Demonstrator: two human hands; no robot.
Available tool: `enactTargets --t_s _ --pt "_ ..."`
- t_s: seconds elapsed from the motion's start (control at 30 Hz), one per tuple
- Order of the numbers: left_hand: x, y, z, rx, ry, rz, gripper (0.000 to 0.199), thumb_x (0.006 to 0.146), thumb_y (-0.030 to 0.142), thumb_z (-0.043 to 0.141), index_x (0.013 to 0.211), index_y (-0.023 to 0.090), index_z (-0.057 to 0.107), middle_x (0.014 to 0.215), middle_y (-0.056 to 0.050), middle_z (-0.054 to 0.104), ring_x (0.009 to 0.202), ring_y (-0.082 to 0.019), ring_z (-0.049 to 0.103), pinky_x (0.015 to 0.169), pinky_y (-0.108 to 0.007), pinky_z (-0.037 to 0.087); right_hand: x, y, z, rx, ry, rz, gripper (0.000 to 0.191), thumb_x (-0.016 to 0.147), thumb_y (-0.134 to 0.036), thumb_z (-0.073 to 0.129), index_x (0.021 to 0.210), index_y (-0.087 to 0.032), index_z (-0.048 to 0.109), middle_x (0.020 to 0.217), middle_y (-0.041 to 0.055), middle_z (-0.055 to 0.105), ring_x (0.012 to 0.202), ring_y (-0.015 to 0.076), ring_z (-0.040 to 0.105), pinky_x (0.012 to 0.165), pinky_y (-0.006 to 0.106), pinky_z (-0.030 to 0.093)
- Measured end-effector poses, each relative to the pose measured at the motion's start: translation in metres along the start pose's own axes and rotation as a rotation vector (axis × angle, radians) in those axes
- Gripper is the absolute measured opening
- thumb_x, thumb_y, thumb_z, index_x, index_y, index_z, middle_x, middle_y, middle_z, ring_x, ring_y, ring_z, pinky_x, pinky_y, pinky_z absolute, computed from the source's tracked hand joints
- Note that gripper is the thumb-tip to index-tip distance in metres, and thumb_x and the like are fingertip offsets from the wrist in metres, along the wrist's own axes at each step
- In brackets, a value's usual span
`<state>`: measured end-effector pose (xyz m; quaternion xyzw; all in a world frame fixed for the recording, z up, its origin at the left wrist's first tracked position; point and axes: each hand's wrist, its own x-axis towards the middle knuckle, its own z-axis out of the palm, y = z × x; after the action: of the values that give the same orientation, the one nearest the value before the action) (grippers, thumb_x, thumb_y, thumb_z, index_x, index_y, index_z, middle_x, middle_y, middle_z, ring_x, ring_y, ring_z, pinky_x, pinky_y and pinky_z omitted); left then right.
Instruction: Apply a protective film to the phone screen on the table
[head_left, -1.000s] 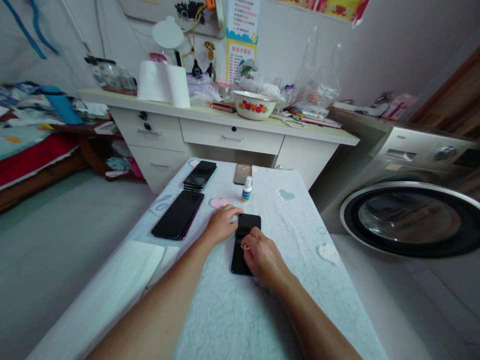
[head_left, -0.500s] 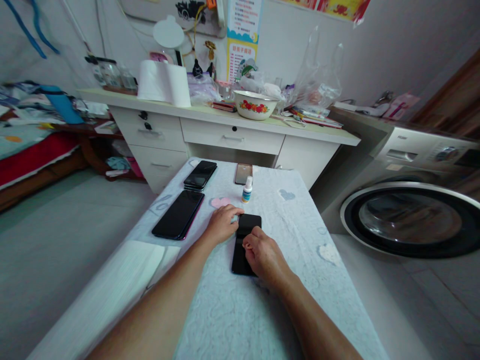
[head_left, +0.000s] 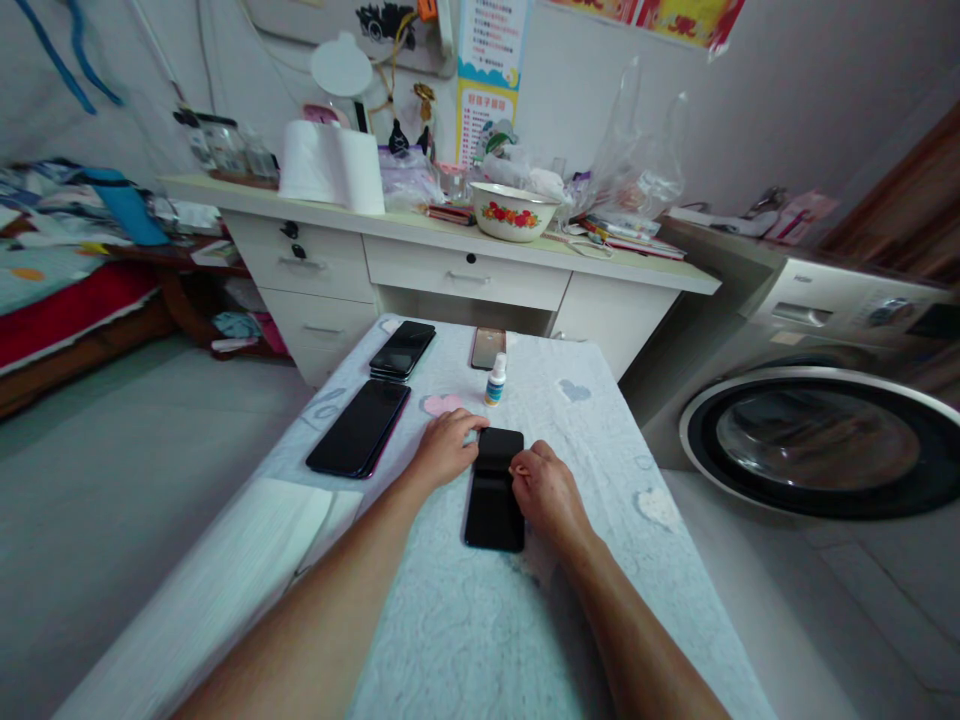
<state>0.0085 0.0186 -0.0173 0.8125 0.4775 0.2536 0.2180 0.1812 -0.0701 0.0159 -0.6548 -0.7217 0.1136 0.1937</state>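
Note:
A black smartphone (head_left: 495,505) lies screen up on the cloth-covered table. My left hand (head_left: 450,447) holds its upper left corner, fingers against the edge. At the phone's right edge is my right hand (head_left: 549,490), its fingers closed in a pinch. Whatever is between those fingertips is too small or hidden to make out. Just beyond the phone stands a small white spray bottle (head_left: 495,382) with a blue and yellow label. Farther back lies a gold-brown phone or phone case (head_left: 489,348).
Stacked dark phones (head_left: 360,428) lie left of my hands, with another dark pile (head_left: 403,350) behind them. A white desk (head_left: 465,272) carries paper rolls (head_left: 330,168), a flowered bowl (head_left: 513,212) and plastic bags. On the right stands a washing machine (head_left: 806,300).
My right hand has slid right across the phone's screen to its right edge, uncovering more of the screen. My left hand stays at the upper left corner.

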Motion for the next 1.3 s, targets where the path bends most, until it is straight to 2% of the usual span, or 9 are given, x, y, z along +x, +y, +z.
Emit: enactTargets --t_s 0.43,1.3 --pt "0.0 0.002 0.0 -0.006 -0.002 -0.005 0.046 0.069 0.009 0.051 0.111 0.02 0.065 0.109 -0.005 0.064 0.098 -0.019 0.058 0.089 -0.032 0.047 0.004 0.009 0.0 -0.033 0.048 0.085 0.016 0.084 -0.014 0.051 0.086 -0.019 0.067 0.086 0.0031 0.056 0.073 0.0124 0.054 0.066 0.022 0.035" --pt "0.0 0.001 0.001 -0.004 0.008 -0.003 0.044 0.069 0.009 0.051 0.11 0.02 0.066 0.109 -0.005 0.064 0.098 -0.019 0.058 0.089 -0.032 0.047 0.005 0.013 0.002 -0.063 0.084 0.13 0.017 0.085 -0.013 0.05 0.083 -0.018 0.066 0.085 0.0041 0.055 0.073 0.0131 0.054 0.064 0.023 0.034"
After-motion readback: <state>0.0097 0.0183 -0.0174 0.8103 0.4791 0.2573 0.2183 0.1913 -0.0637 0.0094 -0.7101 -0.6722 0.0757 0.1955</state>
